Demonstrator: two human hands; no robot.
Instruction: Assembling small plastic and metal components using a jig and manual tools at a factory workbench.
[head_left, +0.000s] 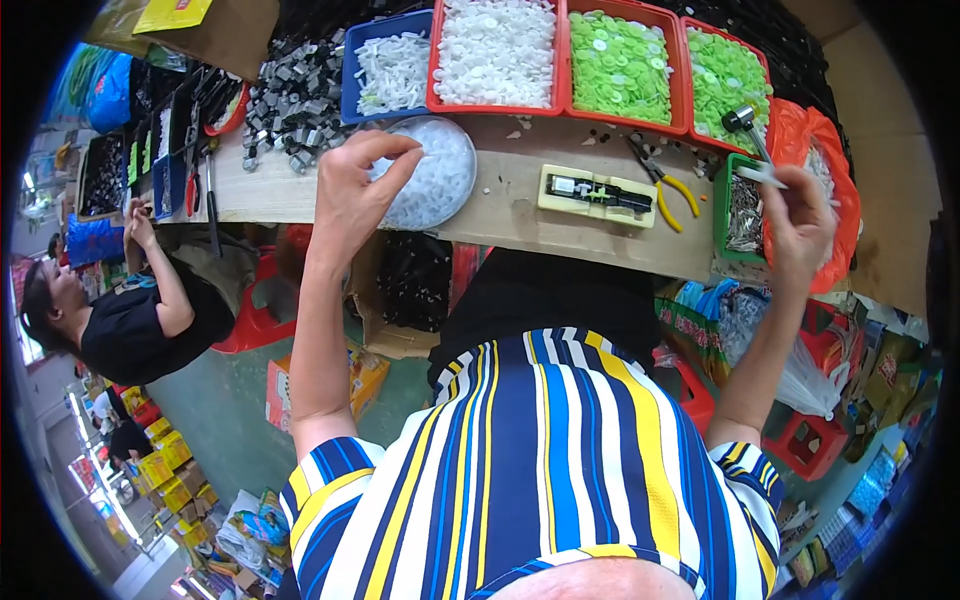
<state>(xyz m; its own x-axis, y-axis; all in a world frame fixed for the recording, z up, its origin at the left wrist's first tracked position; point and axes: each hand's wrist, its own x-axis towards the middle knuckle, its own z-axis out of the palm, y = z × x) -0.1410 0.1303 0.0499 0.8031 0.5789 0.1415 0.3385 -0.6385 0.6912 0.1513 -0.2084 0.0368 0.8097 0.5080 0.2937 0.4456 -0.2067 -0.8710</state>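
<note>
Bench (505, 212) is lit nice and bright, ceiling lights (85, 440) are blown out well left of the left hand (352, 185), straight lines get bent near the black rim.

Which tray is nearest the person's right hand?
The green tray of metallic pieces, left of the right hand; the red trays and blue tray are farther.

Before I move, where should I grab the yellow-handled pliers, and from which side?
Probably by the yellow handles, coming from the near side of the table: the pliers lie with those handles spread toward that side, while their dark jaws point away.
</note>
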